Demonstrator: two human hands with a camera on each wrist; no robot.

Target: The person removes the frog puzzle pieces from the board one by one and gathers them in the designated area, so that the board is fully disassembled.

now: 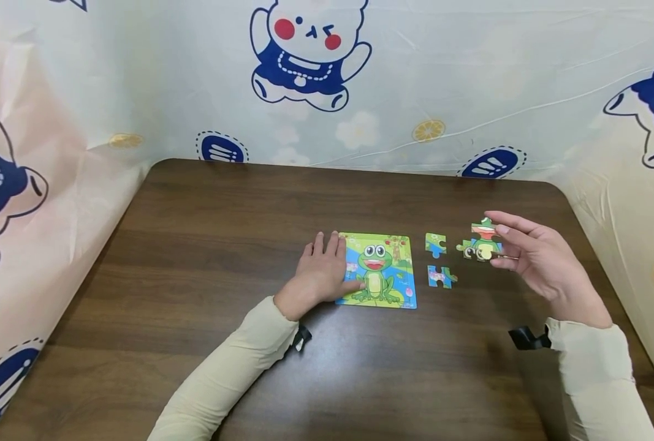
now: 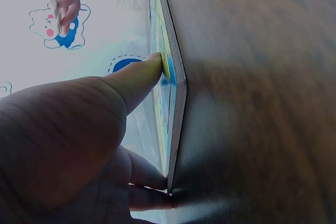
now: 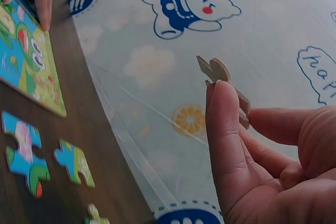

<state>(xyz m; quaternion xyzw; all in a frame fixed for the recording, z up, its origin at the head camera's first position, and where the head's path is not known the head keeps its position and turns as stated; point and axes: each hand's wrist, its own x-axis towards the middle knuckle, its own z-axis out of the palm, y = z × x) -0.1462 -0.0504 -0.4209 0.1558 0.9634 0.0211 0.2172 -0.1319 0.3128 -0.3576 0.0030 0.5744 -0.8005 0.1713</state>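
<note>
A square frog picture board lies on the table. My left hand rests along its left side, fingers extended, and the thumb lies on its face. In the right wrist view, my right hand pinches wooden puzzle pieces between thumb and fingertips, seen from behind and edge-on. Their printed side, with the frog's red mouth, shows in the head view. Two loose puzzle pieces lie between board and right hand: a green and blue one and a blue and pink one.
Part of another puzzle piece shows at the bottom of the right wrist view. The brown wooden table has rounded far corners. A printed cloth with cartoon bears hangs behind it and along both sides.
</note>
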